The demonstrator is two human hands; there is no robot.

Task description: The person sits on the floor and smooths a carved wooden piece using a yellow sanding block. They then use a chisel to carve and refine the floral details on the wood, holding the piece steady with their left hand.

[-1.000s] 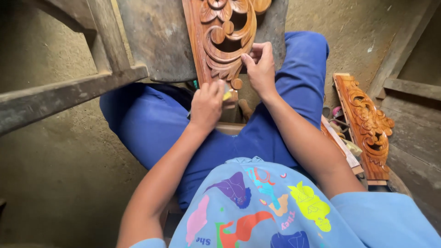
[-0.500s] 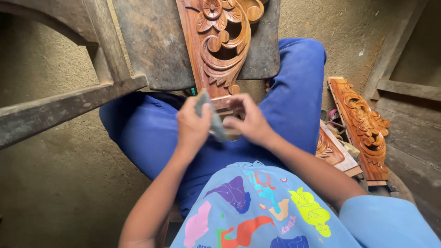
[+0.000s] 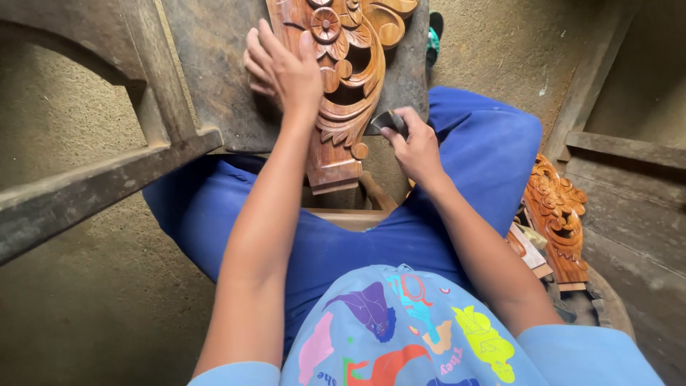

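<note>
Your left hand [image 3: 286,68] lies flat on the reddish-brown carved floral wooden panel [image 3: 343,86], while your right hand [image 3: 413,146] pinches a small dark folded abrasive sheet [image 3: 389,121] just beside the panel's lower scroll.

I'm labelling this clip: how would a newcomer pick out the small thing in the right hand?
Start at the carved wooden panel on the dark workbench. At its lower right edge, the right hand pinches a small folded grey sheet, flat and dull, unlike the reddish carving.

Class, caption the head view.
Left hand steadies reddish-brown carved floral wooden panel; right hand holds small grey folded sheet.
</note>
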